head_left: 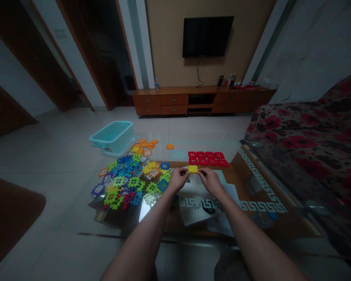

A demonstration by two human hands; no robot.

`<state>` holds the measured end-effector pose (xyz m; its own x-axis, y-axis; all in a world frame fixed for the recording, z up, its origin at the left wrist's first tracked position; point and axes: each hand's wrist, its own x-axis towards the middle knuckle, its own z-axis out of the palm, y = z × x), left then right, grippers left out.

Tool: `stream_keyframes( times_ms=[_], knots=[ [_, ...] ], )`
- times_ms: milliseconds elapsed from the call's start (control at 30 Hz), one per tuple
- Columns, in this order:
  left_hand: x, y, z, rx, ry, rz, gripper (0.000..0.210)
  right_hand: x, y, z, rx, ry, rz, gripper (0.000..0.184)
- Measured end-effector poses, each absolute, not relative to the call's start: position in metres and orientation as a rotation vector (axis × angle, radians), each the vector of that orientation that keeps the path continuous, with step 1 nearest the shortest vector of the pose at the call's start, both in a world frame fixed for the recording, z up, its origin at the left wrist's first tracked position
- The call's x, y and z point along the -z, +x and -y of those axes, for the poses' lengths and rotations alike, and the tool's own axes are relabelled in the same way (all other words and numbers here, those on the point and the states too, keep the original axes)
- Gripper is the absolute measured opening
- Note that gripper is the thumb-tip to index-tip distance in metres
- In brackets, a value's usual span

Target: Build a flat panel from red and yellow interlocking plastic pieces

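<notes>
A yellow notched building tile (193,169) is held by its two side edges between my hands. My left hand (178,179) pinches its left edge, and my right hand (210,180) pinches the right one. Just beyond it, several red tiles (208,158) lie side by side in two rows on the glass table. To the left of my left hand spreads a heap of mixed tiles (128,181) in blue, green, orange, purple, white and yellow. A single orange tile (170,146) lies apart, between the heap and the red rows.
A turquoise plastic bin (113,136) stands at the far left of the table. Papers and a small black item (209,210) show beneath my forearms at the glass top. The flowered sofa (298,121) is on the right; a wooden TV cabinet (175,102) stands against the far wall.
</notes>
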<state>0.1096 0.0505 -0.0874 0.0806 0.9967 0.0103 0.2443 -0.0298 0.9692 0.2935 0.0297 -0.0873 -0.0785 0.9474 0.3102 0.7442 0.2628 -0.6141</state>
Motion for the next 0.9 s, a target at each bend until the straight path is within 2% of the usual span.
stream_keyframes(
  times_ms=[433, 900],
  knots=[
    [0.092, 0.126, -0.053, -0.792, 1.780, -1.685, 0.023, 0.107, 0.302, -0.034, -0.318, -1.566, 1.908, 0.011],
    [0.095, 0.130, -0.052, -0.682, 1.923, -1.775, 0.018, 0.112, 0.303, -0.035, -0.260, -1.572, 1.881, 0.006]
  ],
)
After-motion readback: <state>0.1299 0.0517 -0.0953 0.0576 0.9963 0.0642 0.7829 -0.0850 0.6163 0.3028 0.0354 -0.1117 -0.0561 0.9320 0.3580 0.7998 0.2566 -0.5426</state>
